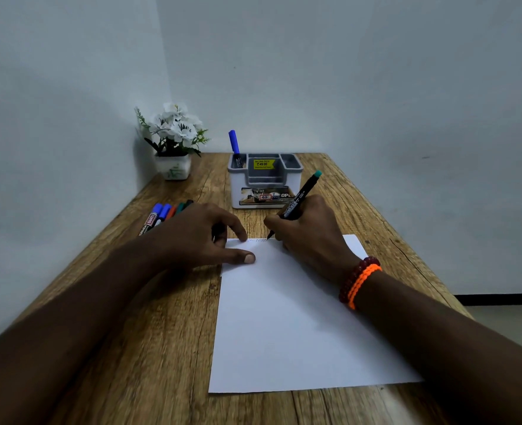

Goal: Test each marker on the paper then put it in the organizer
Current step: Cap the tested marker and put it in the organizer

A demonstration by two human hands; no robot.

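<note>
R hand [310,233] grips a black marker w/ teal end [296,204], fingers curled round the barrel, tip down at the top edge of the paper [284,326], at about 12 o'clock of the sheet. Marker tilts so its teal end points to 1 o'clock, toward the organizer [265,182]. A faint zigzag scribble [261,240] sits along the paper's top edge, just left of the tip.

L hand [201,237] lies on the table [131,302] at the sheet's 11 o'clock corner: fingers loosely spread, index tip and thumb tip touching the paper near its top-left edge, pinning it. Whether the other fingers hold anything, can't tell; something dark shows under the palm, unclear.

Organizer: white/grey box w/ several compartments, at 12 o'clock beyond the paper, near but apart from it. A blue-capped marker [234,147] stands upright in its left compartment, cap up. Yellow price sticker on the inner wall.

Loose markers [161,214] lie bunched at 10 o'clock, just beyond the L hand: blue caps, orange, green, partly hidden by the hand, so no exact count.

White flowers in a small white pot [173,142] at 11 o'clock, far corner. Dark red bead and orange bracelets [359,282] on the R wrist.
</note>
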